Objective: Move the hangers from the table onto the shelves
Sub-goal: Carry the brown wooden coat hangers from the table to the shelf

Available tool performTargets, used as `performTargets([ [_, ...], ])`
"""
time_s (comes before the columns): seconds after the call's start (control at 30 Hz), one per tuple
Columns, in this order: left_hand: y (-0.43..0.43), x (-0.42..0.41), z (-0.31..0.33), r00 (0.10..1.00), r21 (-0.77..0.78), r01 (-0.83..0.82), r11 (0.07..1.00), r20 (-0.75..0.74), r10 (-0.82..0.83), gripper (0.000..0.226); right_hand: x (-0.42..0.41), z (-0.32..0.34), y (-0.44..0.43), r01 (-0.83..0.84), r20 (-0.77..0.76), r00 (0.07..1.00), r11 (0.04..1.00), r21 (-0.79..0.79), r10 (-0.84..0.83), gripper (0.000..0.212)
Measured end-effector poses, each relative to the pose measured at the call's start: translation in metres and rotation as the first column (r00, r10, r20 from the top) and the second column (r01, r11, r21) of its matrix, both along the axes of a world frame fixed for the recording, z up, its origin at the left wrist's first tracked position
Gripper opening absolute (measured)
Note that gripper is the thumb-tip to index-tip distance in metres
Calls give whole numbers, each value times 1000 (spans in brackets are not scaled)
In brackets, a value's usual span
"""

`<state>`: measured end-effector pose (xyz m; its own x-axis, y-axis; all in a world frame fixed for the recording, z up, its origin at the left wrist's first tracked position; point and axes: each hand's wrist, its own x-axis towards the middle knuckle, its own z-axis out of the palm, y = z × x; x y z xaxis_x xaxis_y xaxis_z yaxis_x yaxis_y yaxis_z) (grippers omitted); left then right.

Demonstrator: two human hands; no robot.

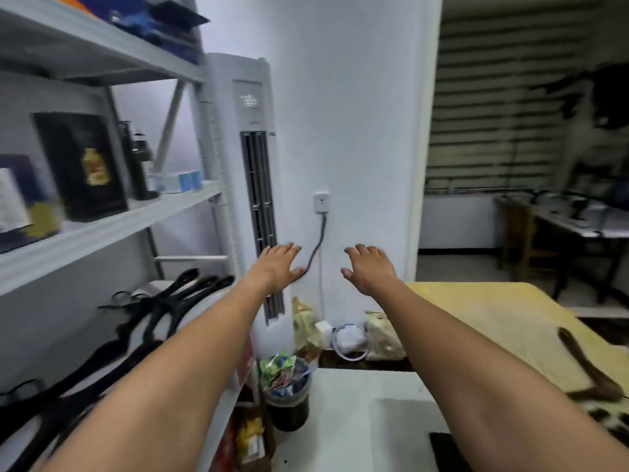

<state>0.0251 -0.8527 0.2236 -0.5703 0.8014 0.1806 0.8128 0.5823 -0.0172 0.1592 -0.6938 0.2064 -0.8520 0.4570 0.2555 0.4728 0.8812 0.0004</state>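
Both hands out and holding nothing, hangers already piled on the shelf

Nearest, a white tabletop sits low between the arms, with one brown hanger still lying on the yellow cloth right of it, so I'd guess that one goes next. The black hangers are heaped on the lower shelf left of the tabletop. The left hand and right hand are both stretched forward, fingers spread, each grip loose and pinching nothing. To do it well: turn right, take the brown one by its middle, and lay it beside the heap so the hooks don't tangle. A full bin stands between tabletop and shelf, so mind the swing. Beyond the hands are a tall air conditioner and a wall socket.
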Motion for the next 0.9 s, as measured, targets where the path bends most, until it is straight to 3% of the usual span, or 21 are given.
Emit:
performTargets([
  [0.33, 184, 48, -20, 960, -111, 280, 954, 7, -281, 61, 99, -41, 141, 350, 33, 937, 935, -65, -348, 55],
  [0.67, 327, 144, -71, 815, -103, 580, 808, 91, -573, 58, 234, -86, 223, 656, 158, 752, 749, -91, -640, 57],
  [0.9, 395, 185, -98, 723, -133, 691, 710, 144, -676, 58, 284, -102, 250, 769, 200, 637, 629, -112, -744, 56],
])
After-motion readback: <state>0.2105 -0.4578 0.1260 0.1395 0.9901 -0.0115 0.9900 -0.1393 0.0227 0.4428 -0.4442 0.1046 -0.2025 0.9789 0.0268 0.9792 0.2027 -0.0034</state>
